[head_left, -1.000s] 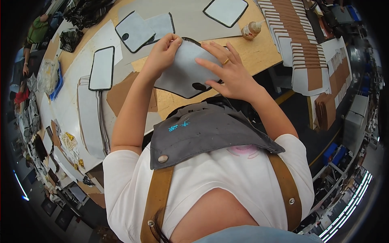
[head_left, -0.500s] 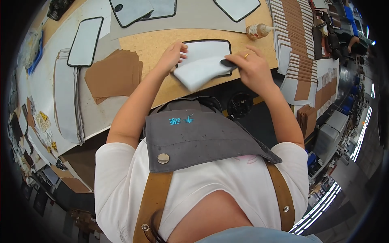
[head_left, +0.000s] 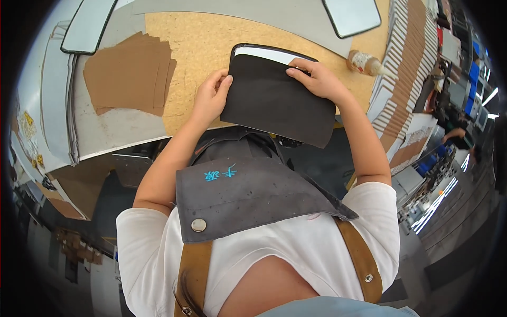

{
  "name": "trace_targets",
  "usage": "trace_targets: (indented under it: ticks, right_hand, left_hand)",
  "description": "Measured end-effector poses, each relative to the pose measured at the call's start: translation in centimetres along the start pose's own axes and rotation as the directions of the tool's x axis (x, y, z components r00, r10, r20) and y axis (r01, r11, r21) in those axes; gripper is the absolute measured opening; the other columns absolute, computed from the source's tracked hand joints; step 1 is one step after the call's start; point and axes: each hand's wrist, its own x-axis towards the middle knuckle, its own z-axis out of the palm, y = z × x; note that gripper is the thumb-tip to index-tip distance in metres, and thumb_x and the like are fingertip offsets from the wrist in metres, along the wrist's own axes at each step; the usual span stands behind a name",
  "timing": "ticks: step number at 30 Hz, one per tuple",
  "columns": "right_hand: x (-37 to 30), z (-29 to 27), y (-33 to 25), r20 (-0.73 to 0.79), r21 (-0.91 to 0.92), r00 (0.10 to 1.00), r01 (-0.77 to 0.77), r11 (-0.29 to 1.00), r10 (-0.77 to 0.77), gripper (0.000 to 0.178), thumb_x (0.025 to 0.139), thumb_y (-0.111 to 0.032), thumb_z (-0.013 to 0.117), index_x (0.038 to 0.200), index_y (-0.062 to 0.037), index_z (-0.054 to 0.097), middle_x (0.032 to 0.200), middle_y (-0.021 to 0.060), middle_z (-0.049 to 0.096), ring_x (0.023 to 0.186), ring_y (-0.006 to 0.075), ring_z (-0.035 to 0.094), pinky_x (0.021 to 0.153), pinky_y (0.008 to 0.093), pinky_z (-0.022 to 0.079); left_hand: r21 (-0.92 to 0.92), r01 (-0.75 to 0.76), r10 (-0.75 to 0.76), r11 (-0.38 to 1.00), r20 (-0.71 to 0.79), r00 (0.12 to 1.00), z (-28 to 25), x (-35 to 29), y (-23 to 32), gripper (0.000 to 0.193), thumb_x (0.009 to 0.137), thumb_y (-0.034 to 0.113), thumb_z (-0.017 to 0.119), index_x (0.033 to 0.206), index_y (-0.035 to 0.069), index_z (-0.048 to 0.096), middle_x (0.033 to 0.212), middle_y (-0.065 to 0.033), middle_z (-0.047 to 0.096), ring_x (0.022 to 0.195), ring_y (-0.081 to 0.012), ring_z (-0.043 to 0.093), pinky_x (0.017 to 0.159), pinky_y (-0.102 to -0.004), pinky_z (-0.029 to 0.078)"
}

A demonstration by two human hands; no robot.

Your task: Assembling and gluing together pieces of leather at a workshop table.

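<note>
Worktable [head_left: 195, 53]; black sheet [head_left: 274, 103] in both hands [head_left: 213, 96] [head_left: 320, 80]

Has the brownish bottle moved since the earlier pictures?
No: the brownish bottle stays beside the near right corner of the grey sheet, though the view itself has shifted and turned.

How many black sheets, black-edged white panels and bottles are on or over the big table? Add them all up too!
Black sheet: 1
Black-edged white panels: 3 (mostly covered one, left one, right one)
Bottle: 1
Total: 5
</note>
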Motion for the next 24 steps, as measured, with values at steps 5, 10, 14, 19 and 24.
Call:
trace_targets:
  ticks: [5,10,14,19,24]
  right_hand:
    - [3.7,-0.6,2.1,0.029,0.027,0.997,-0.068,0.997,0.067,0.025,0.090,-0.027,0.056,0.092,-0.0016,0.060,0.074,0.0017,0.057,0.071,0.0092,0.049,0.067,0.0242,0.042]
    - [5.5,-0.6,3.6,0.010,-0.014,0.999,0.036,0.999,-0.036,0.026,0.089,-0.026,0.058,0.090,-0.0004,0.060,0.075,0.0019,0.058,0.071,0.0092,0.051,0.067,0.0237,0.042]
    - [6.0,-0.6,4.1,0.014,-0.036,0.997,0.079,0.996,-0.078,0.026,0.088,-0.029,0.058,0.090,-0.0037,0.062,0.076,0.0085,0.062,0.069,0.0195,0.057,0.066,0.0286,0.044]
    - [6.1,-0.7,3.6,0.023,-0.036,1.000,0.020,0.999,-0.020,0.022,0.087,-0.023,0.061,0.088,-0.0009,0.061,0.073,0.0017,0.057,0.069,0.0091,0.050,0.066,0.0234,0.041]
    - [6.2,-0.7,3.8,0.013,-0.040,1.000,-0.003,0.999,0.004,0.023,0.087,-0.025,0.061,0.089,-0.0022,0.062,0.075,0.0037,0.060,0.070,0.0125,0.054,0.067,0.0250,0.043]
  left_hand:
    - [-0.156,0.063,-0.089,0.986,-0.169,0.982,1.3,1.2,0.0,0.012,0.090,0.006,0.054,0.101,0.002,0.055,0.076,-0.0019,0.053,0.067,-0.0053,0.049,0.061,-0.0183,0.040]
    - [0.216,-0.048,0.099,0.975,-0.231,0.968,1.8,1.6,-0.7,0.020,0.086,0.005,0.056,0.106,0.005,0.058,0.075,-0.0074,0.056,0.062,-0.0151,0.053,0.057,-0.0260,0.044]
    - [0.351,-0.111,0.196,0.930,-0.216,0.956,1.9,1.6,-0.3,0.023,0.085,0.002,0.056,0.108,0.005,0.058,0.077,-0.0097,0.056,0.063,-0.0203,0.054,0.057,-0.0295,0.044]
    - [0.482,-0.183,0.304,0.857,-0.187,0.934,1.9,1.5,-0.4,0.029,0.086,0.002,0.056,0.115,0.006,0.060,0.077,-0.0085,0.054,0.061,-0.0170,0.051,0.056,-0.0282,0.043]
    - [0.470,-0.180,0.306,0.864,-0.205,0.930,2.1,1.4,-0.5,0.032,0.085,0.002,0.056,0.116,0.007,0.059,0.079,-0.0098,0.054,0.062,-0.0200,0.052,0.057,-0.0303,0.043]
